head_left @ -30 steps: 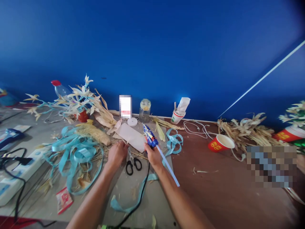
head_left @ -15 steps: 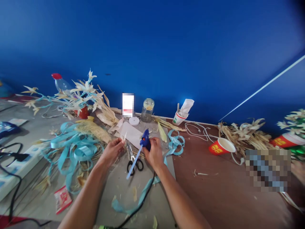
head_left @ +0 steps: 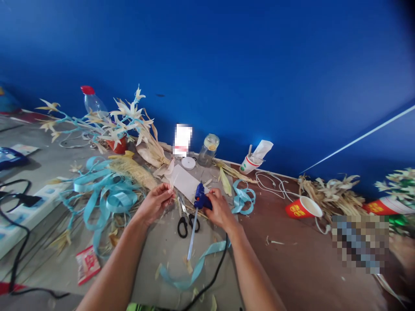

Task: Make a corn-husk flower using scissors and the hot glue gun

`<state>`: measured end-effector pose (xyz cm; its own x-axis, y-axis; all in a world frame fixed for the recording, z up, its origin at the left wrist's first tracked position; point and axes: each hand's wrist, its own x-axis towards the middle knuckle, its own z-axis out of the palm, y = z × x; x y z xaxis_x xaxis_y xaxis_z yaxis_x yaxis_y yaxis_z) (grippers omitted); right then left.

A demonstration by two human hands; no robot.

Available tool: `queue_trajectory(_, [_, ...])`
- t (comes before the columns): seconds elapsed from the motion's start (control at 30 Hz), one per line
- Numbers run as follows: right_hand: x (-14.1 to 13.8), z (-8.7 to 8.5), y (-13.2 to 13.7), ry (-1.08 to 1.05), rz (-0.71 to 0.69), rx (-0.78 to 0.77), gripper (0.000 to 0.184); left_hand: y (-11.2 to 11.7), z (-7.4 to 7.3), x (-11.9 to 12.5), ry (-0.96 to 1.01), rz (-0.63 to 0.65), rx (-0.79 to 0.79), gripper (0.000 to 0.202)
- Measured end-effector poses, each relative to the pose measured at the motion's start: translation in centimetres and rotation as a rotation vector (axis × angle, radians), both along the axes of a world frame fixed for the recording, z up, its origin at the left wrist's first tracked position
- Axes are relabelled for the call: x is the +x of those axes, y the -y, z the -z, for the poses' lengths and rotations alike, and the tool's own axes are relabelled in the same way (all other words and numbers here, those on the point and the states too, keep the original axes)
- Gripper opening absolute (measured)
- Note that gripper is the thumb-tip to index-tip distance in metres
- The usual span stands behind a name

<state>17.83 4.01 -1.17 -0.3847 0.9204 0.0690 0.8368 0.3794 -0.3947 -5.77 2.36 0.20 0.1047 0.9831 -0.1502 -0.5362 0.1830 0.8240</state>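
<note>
In my right hand (head_left: 221, 208) is a blue hot glue gun (head_left: 201, 199), my fingers wrapped round its handle. A translucent glue stick (head_left: 193, 235) sticks out of its back end toward me. My left hand (head_left: 157, 202) is closed in a pinch on a thin pale strip of corn husk (head_left: 173, 181), left of the gun's nozzle and apart from it. Scissors with black handles (head_left: 183, 226) lie between my hands, partly under the glue stick. Behind them lies a flat pale sheet (head_left: 188, 180). A light blue ribbon (head_left: 204, 263) curls on the table nearer to me.
Blue ribbon loops (head_left: 121, 198) and a branch of husk flowers (head_left: 126, 112) spread at the left beside a white power strip (head_left: 29, 220). A glass jar (head_left: 208, 151) stands behind. Red paper cup (head_left: 303, 207) and dried husks (head_left: 330, 192) lie right; another person's hand (head_left: 402, 248) shows there.
The glue gun has turned more upright, its stick's end swinging to the right. Both hands keep their holds. The whole view has shifted and tilted slightly.
</note>
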Motion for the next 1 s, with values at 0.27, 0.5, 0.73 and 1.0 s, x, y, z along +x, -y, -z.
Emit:
queue_trajectory(0.27, [0.9,-1.2,-0.3,-0.159,-0.033,-0.024,0.042,0.1,0.1,0.0,0.083,0.006,-0.036,0.018])
queue_trajectory(0.5, [-4.2,-4.4,1.3,-0.095,-0.033,0.035,0.017,0.0,0.4,-0.1,0.104,-0.003,0.011,0.017])
queue_trajectory(0.73, [-8.2,-4.1,2.8,0.239,-0.064,0.059,0.024,-0.1,0.7,-0.2,0.184,-0.031,0.061,0.017])
queue_trajectory(1.0, [-9.4,-3.0,2.1,0.287,-0.003,0.057,0.027,0.2,0.1,-0.1,0.192,-0.03,0.083,0.016])
